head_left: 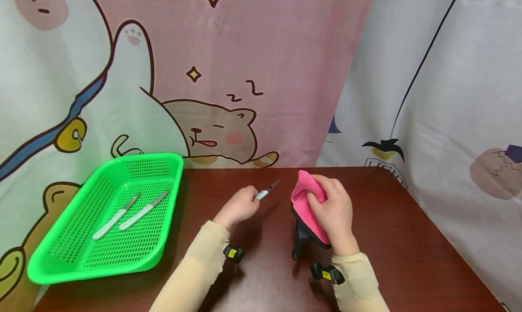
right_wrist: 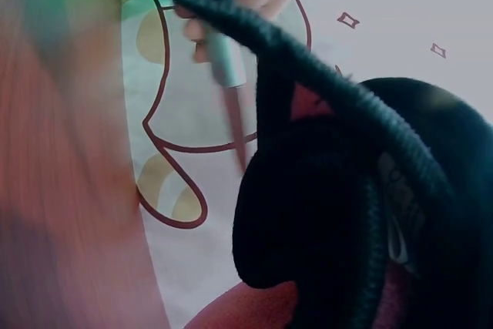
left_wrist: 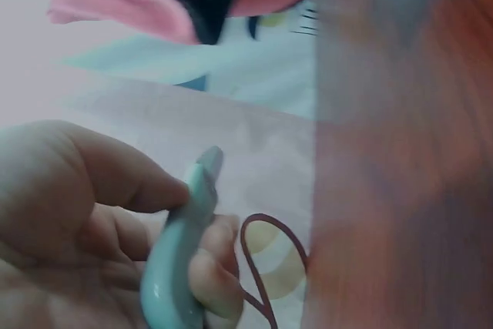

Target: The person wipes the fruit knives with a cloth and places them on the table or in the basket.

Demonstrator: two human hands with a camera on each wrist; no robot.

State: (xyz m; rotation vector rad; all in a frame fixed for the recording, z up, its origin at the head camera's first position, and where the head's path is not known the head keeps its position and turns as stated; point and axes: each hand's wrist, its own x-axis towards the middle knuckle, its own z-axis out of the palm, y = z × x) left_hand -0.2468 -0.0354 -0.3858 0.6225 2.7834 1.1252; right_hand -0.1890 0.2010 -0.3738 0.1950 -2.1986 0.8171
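My left hand (head_left: 240, 206) grips a small knife (head_left: 262, 194) by its pale handle, thumb on one side and fingers on the other. Its short blade points up and to the right, away from the body. The knife handle (left_wrist: 173, 271) shows large in the left wrist view. In my right hand (head_left: 335, 211) is a bunched pink cloth (head_left: 306, 203) with black edging, a dark side and a hanging loop. That dark fabric (right_wrist: 308, 198) fills much of the right wrist view and overlaps the blade tip there. In the head view, a gap separates knife and cloth.
A green plastic basket (head_left: 157, 253) stands at the left of the brown table (head_left: 408, 239). Two similar knives, a left one (head_left: 116, 217) and a right one (head_left: 143, 211), lie inside it. A printed curtain (head_left: 285, 76) hangs behind the table and along its right side.
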